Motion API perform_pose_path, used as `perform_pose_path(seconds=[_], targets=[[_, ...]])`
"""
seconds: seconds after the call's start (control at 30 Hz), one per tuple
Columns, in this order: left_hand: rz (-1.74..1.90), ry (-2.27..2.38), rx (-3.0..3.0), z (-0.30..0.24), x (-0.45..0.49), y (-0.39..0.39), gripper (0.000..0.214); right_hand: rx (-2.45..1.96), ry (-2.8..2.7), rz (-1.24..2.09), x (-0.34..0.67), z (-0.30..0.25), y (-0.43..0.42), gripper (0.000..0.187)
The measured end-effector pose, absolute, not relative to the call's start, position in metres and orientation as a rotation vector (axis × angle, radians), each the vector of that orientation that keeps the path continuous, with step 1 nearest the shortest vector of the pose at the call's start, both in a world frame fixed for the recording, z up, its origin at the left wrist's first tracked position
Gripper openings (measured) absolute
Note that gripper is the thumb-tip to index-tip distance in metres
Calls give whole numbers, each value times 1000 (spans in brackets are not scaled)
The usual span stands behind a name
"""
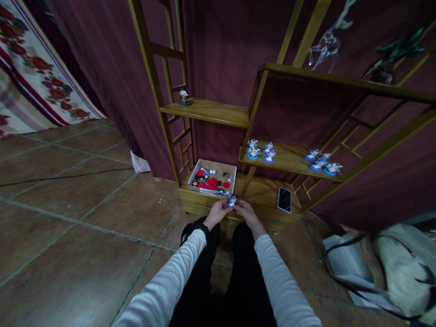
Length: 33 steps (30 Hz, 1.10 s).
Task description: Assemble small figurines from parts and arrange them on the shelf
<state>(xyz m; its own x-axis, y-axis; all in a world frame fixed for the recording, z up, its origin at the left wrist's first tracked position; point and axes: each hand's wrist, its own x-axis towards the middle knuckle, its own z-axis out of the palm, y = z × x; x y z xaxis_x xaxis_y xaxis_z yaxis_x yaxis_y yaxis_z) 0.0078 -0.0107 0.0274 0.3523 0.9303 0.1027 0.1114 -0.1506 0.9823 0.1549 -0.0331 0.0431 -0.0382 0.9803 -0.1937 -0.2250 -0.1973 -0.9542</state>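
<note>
Between my two hands is a small blue-and-white figurine (232, 201), held upright in front of the shelf's lower edge. My left hand (218, 212) grips it from the left with closed fingers. From the right, the fingers of my right hand (245, 210) close on the same figurine. Just beyond my hands sits an open cardboard box (235, 175) with figurine parts and several red discs (211, 182) inside. Blue-and-white figurines (269, 156) stand in groups on the middle shelf (286, 160), some at its left end and others (318, 164) at its right.
A phone (284, 200) lies on the low board right of the box. One dark-and-red figurine (184, 96) stands on the upper left shelf (211, 112). A glass deer (327, 45) and a green ornament (391, 56) occupy the top shelf. At right on the floor is a pale bag (402, 268).
</note>
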Motion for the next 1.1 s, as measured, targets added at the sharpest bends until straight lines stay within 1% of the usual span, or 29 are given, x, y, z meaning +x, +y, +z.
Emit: perform_pose_path(seconds=[0.13,0.27,0.53,0.77,1.1], targets=[[956,991,1630,24,8,-10,37,-1181,-967,1440,155,43,-34,36],[936,1028,1726,23,8,-10,36,-1191,-975,1429,156,43,-34,36],[928,1241,1990,33,9,-21,34,-1206,-1004,1430,157,42,-34,35],[718,1376,2209,47,7,-34,37,-1180,-958,1424,155,40,-33,40],[536,1285,2672,54,-4,-31,43,-1164,-1013,1440,158,33,-29,45]])
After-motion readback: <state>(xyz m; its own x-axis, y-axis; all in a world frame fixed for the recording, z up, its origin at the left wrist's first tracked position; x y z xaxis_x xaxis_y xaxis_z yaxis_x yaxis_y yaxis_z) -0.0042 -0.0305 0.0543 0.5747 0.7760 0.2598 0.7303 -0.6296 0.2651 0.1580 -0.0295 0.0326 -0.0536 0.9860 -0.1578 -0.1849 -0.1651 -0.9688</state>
